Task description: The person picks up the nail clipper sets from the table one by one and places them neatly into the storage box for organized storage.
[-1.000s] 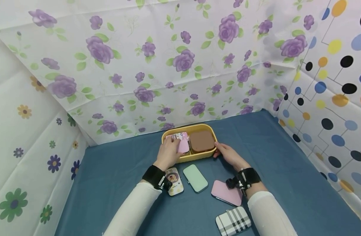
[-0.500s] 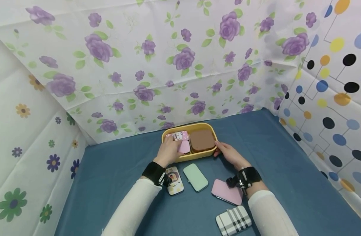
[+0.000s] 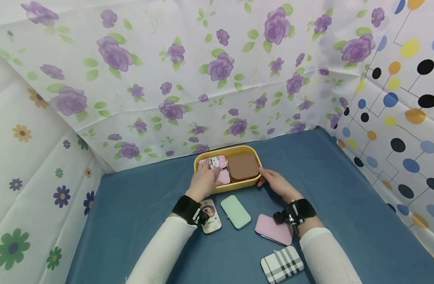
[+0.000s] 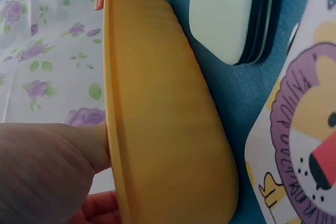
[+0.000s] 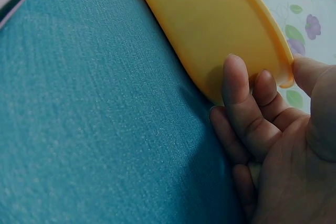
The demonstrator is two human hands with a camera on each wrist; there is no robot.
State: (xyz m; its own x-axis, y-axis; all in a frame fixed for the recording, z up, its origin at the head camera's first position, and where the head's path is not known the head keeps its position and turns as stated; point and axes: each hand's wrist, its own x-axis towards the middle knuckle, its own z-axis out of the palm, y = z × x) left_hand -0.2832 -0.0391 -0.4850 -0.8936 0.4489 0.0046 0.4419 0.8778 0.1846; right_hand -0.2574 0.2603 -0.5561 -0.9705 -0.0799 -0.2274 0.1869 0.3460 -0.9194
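Observation:
A yellow oblong box (image 3: 238, 186) stands at the back of the blue tabletop. My left hand (image 3: 201, 182) reaches over its near rim into the left half and grips a plain pink case (image 3: 223, 176), thumb on top; its fingertips are partly hidden. Just behind lies a pink case with a cartoon print (image 3: 217, 161). A brown block-like thing (image 3: 243, 167) fills the box's right half. My right hand (image 3: 278, 185) holds the box's right end; in the right wrist view the thumb (image 5: 310, 74) is at the rim and fingers touch the outer wall.
In front of the box lie a lion-print case (image 3: 211, 223), a mint green case (image 3: 235, 212), a pink case (image 3: 272, 228) partly under my right wrist, and a black-and-white plaid case (image 3: 282, 263). A floral cloth wall (image 3: 149, 98) rises behind the box.
My head view shifts slightly. The plain pink case moves a little rightward inside the box, and a dark edge now shows between it and the printed case. Both hands stay at the box.

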